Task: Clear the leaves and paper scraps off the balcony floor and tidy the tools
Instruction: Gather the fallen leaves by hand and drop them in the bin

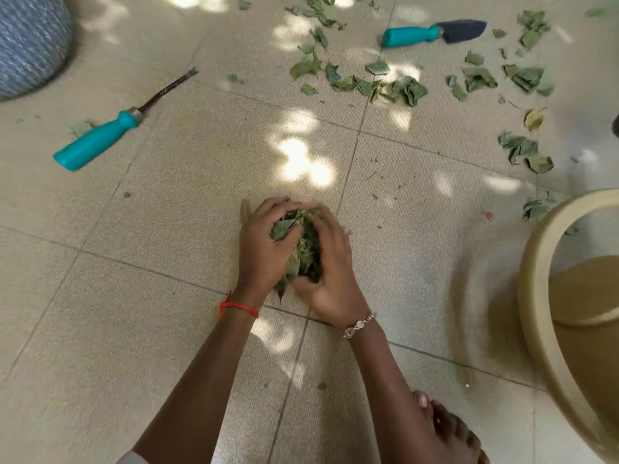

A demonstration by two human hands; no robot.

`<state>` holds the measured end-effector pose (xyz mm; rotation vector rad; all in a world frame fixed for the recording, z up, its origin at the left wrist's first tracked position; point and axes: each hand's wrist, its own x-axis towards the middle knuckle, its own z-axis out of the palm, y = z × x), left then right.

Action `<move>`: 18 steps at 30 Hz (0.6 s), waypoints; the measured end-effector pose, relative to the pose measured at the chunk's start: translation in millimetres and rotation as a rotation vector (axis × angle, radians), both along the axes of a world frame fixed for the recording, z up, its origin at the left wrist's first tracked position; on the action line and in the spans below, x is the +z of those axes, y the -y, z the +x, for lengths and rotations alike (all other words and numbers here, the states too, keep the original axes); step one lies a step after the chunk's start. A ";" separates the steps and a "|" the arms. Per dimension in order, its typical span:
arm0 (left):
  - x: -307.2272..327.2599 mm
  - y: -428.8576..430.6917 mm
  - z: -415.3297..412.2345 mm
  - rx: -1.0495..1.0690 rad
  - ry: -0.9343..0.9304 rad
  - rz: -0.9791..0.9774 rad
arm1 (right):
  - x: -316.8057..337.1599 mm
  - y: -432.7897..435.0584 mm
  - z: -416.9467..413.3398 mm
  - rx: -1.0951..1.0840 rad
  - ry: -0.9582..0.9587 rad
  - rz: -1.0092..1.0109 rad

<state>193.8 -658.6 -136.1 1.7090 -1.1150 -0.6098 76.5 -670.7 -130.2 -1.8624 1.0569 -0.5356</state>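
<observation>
A bunch of green leaves [298, 242] sits between my two hands just above the tiled floor [167, 262]. My left hand [264, 246] curls round the bunch from the left, and my right hand [330, 262] cups it from the right. More loose leaves [378, 85] lie scattered across the far tiles, with others [526, 152] to the right. A teal-handled weeder [100, 139] with a thin forked shaft lies at the left. A teal-handled trowel [435, 33] with a dark blade lies at the top right.
A beige plastic bucket [539, 286] stands at the right edge. A blue speckled round pot [30, 41] fills the top-left corner. My bare foot [449, 430] rests on the tiles at the bottom. Dappled sunlight falls on the floor.
</observation>
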 end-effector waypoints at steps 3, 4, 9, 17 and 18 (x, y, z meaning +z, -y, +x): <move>-0.4 0.6 0.6 -0.003 -0.037 -0.026 | 9.3 -4.8 -6.7 -0.295 0.293 0.043; -0.7 0.5 0.9 -0.005 -0.050 -0.031 | 7.7 -7.1 -6.8 -0.399 0.238 -0.027; 0.5 1.9 -1.7 -0.012 -0.011 -0.027 | -7.9 3.6 -1.9 -0.589 -0.158 -0.169; -0.7 0.4 -5.8 0.051 -0.223 -0.022 | -3.6 -13.1 54.2 -0.514 0.099 -0.015; 1.4 -0.8 -8.6 0.073 -0.365 -0.026 | -0.6 -14.4 59.0 -0.554 0.202 0.031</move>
